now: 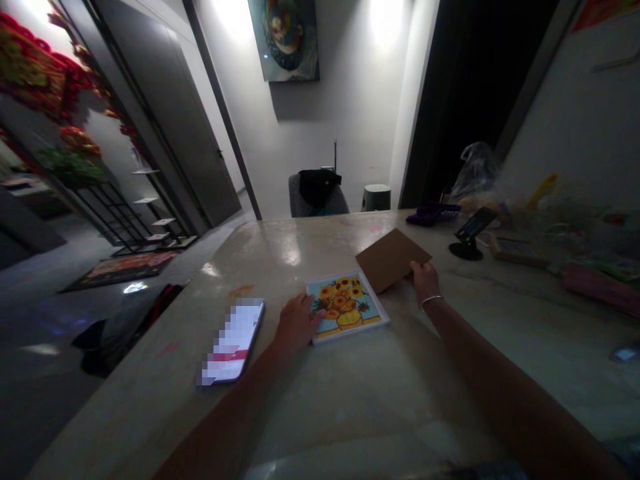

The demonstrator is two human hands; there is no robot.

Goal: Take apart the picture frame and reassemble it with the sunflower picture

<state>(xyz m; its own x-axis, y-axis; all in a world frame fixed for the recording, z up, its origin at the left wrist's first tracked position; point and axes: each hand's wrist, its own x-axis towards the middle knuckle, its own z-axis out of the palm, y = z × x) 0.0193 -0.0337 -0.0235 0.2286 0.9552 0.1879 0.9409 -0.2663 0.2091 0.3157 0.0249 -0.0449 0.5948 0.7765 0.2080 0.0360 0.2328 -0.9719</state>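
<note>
A white-framed sunflower picture (347, 305) lies face up on the pale marble-like table (320, 407). My left hand (296, 321) holds its left edge, with the thumb over the picture's front. In my right hand (424, 279) is the right corner of a square brown board (393, 259), pinched between thumb and fingers. The board is tilted, just beyond the picture's upper right side. A bracelet circles my right wrist. To the left of my left hand, a phone (234, 341) with a lit screen lies on the table.
A black phone stand (467, 243), a purple item (433, 214), a clear plastic bag (477, 177) and a pink package (597, 287) are on the table's right side. Beyond the far edge stands a grey chair (295, 197) with black cloth on it.
</note>
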